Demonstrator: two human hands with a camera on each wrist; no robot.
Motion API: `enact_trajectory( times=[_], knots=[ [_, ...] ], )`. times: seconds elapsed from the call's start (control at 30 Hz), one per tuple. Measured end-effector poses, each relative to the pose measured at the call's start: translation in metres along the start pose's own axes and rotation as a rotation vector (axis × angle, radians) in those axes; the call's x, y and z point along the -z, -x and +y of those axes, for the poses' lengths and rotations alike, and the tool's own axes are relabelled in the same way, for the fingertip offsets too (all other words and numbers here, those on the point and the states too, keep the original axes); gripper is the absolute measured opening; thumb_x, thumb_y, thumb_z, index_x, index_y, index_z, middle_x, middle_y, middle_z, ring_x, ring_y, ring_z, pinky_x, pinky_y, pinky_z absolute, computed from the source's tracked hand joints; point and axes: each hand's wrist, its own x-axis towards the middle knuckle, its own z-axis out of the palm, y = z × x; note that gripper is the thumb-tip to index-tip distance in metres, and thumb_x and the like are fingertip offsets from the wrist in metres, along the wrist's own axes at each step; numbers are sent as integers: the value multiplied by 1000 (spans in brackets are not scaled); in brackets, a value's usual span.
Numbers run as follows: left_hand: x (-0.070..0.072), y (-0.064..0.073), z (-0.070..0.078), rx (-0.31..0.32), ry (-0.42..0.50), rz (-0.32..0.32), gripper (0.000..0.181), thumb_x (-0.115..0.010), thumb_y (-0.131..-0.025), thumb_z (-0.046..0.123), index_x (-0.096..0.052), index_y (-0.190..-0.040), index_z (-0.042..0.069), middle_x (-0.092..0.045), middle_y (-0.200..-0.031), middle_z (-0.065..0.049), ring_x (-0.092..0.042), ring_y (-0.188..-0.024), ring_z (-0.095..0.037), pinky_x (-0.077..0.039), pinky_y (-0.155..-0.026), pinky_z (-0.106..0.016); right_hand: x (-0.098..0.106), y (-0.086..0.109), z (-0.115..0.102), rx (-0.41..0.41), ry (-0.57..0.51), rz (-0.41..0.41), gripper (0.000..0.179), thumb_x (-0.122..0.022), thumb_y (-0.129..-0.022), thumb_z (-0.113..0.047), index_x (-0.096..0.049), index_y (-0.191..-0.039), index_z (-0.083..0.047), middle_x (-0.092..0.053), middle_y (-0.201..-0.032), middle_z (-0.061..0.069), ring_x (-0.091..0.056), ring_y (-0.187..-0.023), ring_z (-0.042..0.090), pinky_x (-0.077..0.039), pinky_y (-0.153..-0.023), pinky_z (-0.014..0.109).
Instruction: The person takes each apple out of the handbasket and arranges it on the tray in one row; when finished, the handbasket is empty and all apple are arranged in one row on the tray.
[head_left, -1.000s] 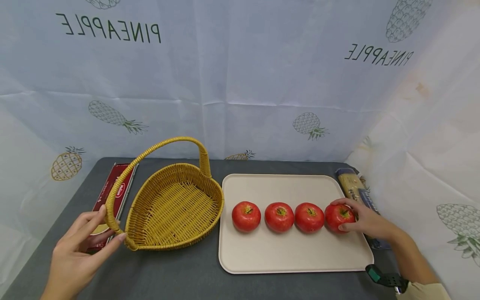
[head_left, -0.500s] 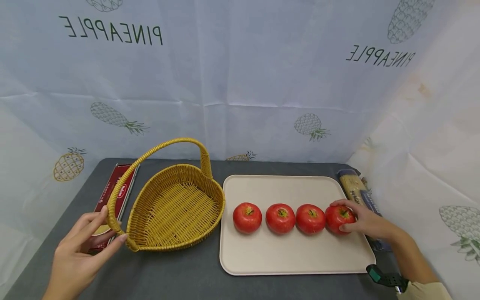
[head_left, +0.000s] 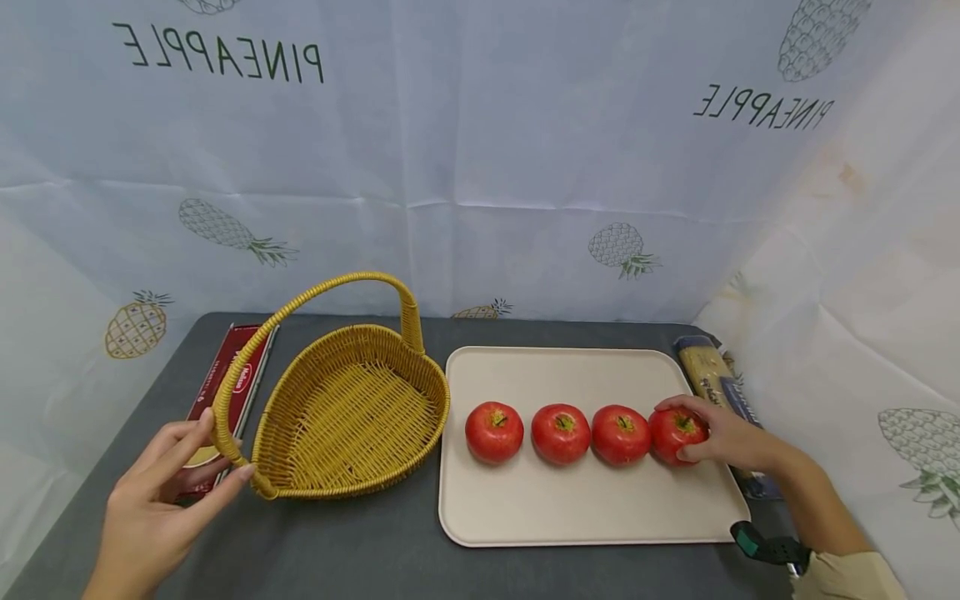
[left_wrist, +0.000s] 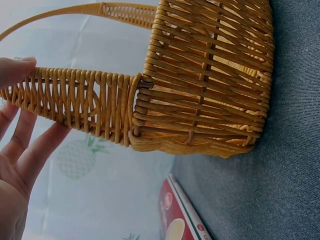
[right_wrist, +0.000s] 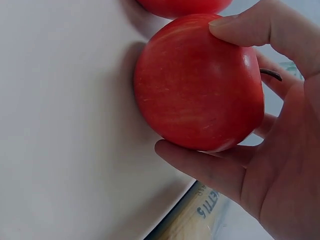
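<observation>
At the left, a yellow woven basket point(head_left: 360, 417) with an arched handle stands on the dark table, nothing inside it. My left hand point(head_left: 153, 504) grips the near end of the handle; in the left wrist view the thumb lies on one side of the wicker point(left_wrist: 80, 95) and the fingers on the other. On the beige tray point(head_left: 592, 508) several red apples sit in a row. My right hand point(head_left: 731, 437) holds the rightmost apple point(head_left: 677, 435), thumb and fingers around its sides, stem point(right_wrist: 270, 74) toward the palm. That apple appears to rest on the tray, close to its neighbour point(head_left: 621, 435).
A red box point(head_left: 238, 375) lies behind the basket handle at the left. Right of the tray lies a pack of spaghetti point(head_left: 705, 367), partly covered by my right arm. A pineapple-print cloth point(head_left: 517, 125) hangs behind the table and along its sides.
Almost nothing differs. The right hand and its apple shift very slightly left; the left hand keeps its grip on the basket handle.
</observation>
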Motion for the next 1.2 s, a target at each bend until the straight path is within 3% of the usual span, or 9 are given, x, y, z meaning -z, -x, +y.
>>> enact_trajectory(
  times=[0.3, 0.37, 0.6, 0.7, 0.9, 1.0, 1.1, 1.2],
  knots=[
    [0, 0, -1, -18, 1, -2, 67, -80, -80, -9, -47, -136, -24, -60, -119, -2, -74, -96, 1, -59, -86, -11, 1, -2, -5, -21, 9, -12, 63, -79, -83, -19, -50, -137, -4, -52, -132, 25, -51, -104, -6, -64, -77, 25],
    [0, 1, 0, -18, -2, -1, 67, -79, -81, -8, -47, -137, -24, -60, -120, -2, -74, -97, 2, -59, -86, -11, 1, -2, -4, -16, 5, -12, 62, -79, -84, -19, -50, -137, -4, -53, -131, 22, -51, -104, -5, -64, -77, 25],
    [1, -1, -5, -35, 139, -1, 69, -79, -80, -9, -44, -136, -27, -61, -121, -6, -75, -100, -4, -59, -87, -14, 0, 0, -1, 26, -22, -6, 58, -76, -86, -15, -49, -136, -6, -54, -128, 6, -54, -105, -2, -65, -77, 26],
    [0, -1, -6, -45, 151, -6, 68, -79, -81, -8, -43, -135, -28, -60, -122, -7, -75, -101, -4, -59, -88, -14, -1, 2, 1, 21, -13, 11, 59, -76, -87, -15, -50, -138, -6, -55, -128, 4, -53, -106, -3, -65, -76, 26],
    [-5, 4, -5, -87, -72, 25, 71, -79, -87, 14, -46, -138, -23, -59, -124, 1, -70, -108, 2, -57, -88, -10, -5, 5, 0, 15, 91, 81, 63, -77, -89, -19, -50, -144, -7, -53, -137, 15, -45, -112, -11, -62, -76, 23],
    [-10, 7, -4, -111, -153, 58, 75, -77, -88, 24, -46, -140, -20, -58, -125, 3, -68, -112, 3, -55, -90, -9, -8, 8, -4, -11, 167, 125, 71, -78, -89, -25, -45, -150, -8, -47, -145, 22, -46, -123, 5, -64, -79, 31],
    [-14, 10, -4, -133, -170, 96, 74, -77, -89, 26, -48, -139, -21, -58, -124, 4, -68, -112, 3, -55, -91, -9, -11, 12, -10, -52, 216, 181, 83, -79, -88, -31, -37, -156, -10, -37, -153, 27, -41, -133, 35, -64, -86, 57],
    [-17, 11, -4, -153, -241, 139, 76, -76, -90, 35, -51, -137, -19, -58, -126, 9, -66, -110, 7, -53, -91, -5, -14, 14, -14, -72, 258, 253, 93, -81, -86, -33, -30, -160, -11, -27, -159, 32, -29, -140, 56, -45, -93, 84]
  ],
)
